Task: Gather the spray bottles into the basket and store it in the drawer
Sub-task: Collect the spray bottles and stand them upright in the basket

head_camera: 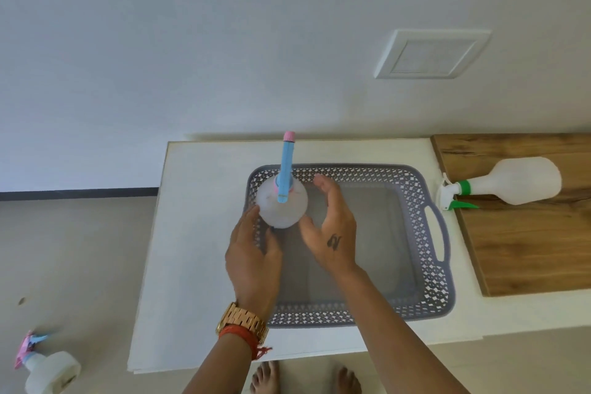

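I am looking down at a white table [198, 233] standing against a plain pale wall [192, 41]. A square white vent plate [431, 54] is sitting on that wall, a wooden board [527, 249] is lying at the table's right end, and beige floor [70, 249] is showing left.

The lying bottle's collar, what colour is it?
Green, seen in the head view.

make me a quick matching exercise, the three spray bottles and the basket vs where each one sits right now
Things:
1. blue-nozzle spray bottle
2. green-trigger spray bottle
3. pink-and-blue spray bottle
4. grey basket

Places:
A. lying on the wooden board
B. on the white countertop
C. on the floor, lower left
D. upright in the basket's left end, between both hands

Pairs: 1-D, 2-A, 3-C, 4-B
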